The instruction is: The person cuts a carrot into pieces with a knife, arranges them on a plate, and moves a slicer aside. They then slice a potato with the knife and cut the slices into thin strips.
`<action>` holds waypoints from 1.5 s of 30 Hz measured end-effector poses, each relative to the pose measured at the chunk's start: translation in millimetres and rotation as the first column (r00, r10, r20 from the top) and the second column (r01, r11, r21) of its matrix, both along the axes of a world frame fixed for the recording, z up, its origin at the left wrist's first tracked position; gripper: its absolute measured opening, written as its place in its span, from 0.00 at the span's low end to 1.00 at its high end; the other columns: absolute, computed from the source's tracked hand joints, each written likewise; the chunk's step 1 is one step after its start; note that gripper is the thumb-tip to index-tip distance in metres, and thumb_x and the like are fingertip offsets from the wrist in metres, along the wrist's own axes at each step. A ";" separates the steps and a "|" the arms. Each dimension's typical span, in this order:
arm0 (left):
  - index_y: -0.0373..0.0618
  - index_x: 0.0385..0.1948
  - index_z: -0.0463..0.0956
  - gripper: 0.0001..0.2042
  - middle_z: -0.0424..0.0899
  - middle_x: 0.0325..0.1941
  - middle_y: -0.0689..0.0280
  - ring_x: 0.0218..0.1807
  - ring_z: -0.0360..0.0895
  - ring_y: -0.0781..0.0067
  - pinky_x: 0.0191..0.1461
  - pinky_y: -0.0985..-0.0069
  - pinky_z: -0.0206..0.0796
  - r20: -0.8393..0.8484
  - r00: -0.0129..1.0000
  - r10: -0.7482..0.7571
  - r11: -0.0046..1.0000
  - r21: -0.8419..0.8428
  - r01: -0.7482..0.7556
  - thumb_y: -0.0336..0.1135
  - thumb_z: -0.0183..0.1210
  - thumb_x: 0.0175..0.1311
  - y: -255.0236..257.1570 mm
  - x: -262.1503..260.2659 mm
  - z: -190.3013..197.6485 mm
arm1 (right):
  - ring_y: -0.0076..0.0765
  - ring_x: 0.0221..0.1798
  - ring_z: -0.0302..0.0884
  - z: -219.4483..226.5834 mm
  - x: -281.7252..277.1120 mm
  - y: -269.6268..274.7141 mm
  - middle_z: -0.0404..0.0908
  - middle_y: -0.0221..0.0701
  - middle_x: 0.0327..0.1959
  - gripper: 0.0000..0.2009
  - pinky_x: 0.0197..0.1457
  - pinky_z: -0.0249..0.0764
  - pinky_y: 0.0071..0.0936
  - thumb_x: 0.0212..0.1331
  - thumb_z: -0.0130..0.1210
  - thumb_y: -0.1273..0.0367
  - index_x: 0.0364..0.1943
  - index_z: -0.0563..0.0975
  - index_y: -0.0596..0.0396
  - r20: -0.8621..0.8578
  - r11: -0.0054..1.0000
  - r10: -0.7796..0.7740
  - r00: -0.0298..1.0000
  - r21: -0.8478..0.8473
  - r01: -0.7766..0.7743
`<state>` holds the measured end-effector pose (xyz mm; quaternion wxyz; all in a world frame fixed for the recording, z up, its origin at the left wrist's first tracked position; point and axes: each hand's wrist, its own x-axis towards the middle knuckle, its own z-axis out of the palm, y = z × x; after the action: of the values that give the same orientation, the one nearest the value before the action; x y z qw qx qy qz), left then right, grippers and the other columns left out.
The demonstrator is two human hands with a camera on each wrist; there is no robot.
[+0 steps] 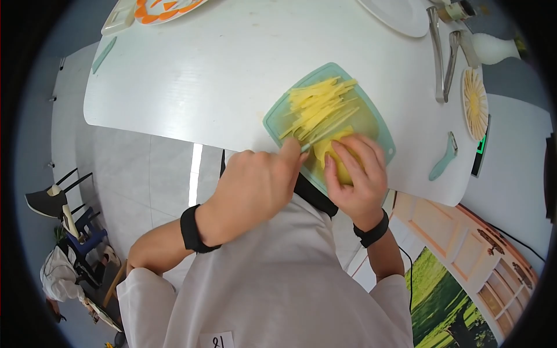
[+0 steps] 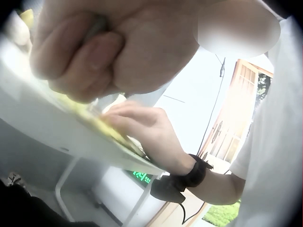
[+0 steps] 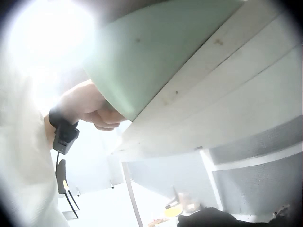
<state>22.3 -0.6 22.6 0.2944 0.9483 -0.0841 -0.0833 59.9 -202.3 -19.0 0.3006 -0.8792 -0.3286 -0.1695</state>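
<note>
In the head view, my left hand (image 1: 249, 185) grips the green handle of a knife (image 1: 305, 148). Its blade lies along the edge of a peeled yellow potato (image 1: 322, 152). My right hand (image 1: 360, 177) holds the potato down on the green cutting board (image 1: 377, 124), fingers bent over its top. A heap of thin potato strips (image 1: 319, 101) covers the board's far part. The left wrist view shows the left hand's fingers (image 2: 90, 61) curled around the handle. In the right wrist view, the board (image 3: 156, 42) overhangs the table edge, hiding the potato and knife.
The white table (image 1: 191, 81) carries a green-handled peeler (image 1: 445, 159), metal tongs (image 1: 444, 66) and a scalloped dish (image 1: 474, 104) at the right. A white plate (image 1: 400, 14) and an orange-patterned plate (image 1: 168, 8) stand at the back. A slim green object (image 1: 104, 55) lies far left.
</note>
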 end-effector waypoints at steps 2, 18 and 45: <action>0.42 0.28 0.68 0.11 0.71 0.11 0.58 0.14 0.70 0.50 0.20 0.59 0.62 0.058 0.998 -0.023 0.999 0.050 0.020 0.33 0.58 0.71 -3.2 -2.9 0.9 | 0.46 0.51 0.80 -0.4 0.3 0.3 0.82 0.37 0.45 0.13 0.50 0.80 0.36 0.48 0.66 0.77 0.41 0.81 0.62 -0.010 1.000 -0.001 1.000 0.006 0.001; 0.43 0.29 0.68 0.11 0.70 0.10 0.65 0.11 0.70 0.63 0.16 0.68 0.60 0.050 0.992 -0.116 0.973 0.204 0.104 0.35 0.58 0.71 -0.3 -16.7 3.8 | 0.46 0.52 0.80 -2.5 0.4 0.6 0.82 0.37 0.48 0.15 0.53 0.79 0.36 0.49 0.66 0.76 0.44 0.81 0.61 -0.014 1.000 -0.002 1.000 -0.017 0.002; 0.42 0.30 0.68 0.11 0.72 0.12 0.57 0.15 0.73 0.52 0.19 0.61 0.63 -0.016 0.998 -0.053 0.997 0.060 0.054 0.34 0.56 0.72 -10.8 9.1 -10.2 | 0.45 0.50 0.81 -3.0 -0.2 1.5 0.82 0.36 0.47 0.14 0.51 0.80 0.35 0.48 0.67 0.76 0.42 0.82 0.61 0.001 1.000 -0.009 1.000 -0.012 0.009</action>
<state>31.4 -11.5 12.4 0.2640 0.9535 -0.1049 -0.1007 59.7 -200.8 -22.0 0.2945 -0.8823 -0.3259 -0.1692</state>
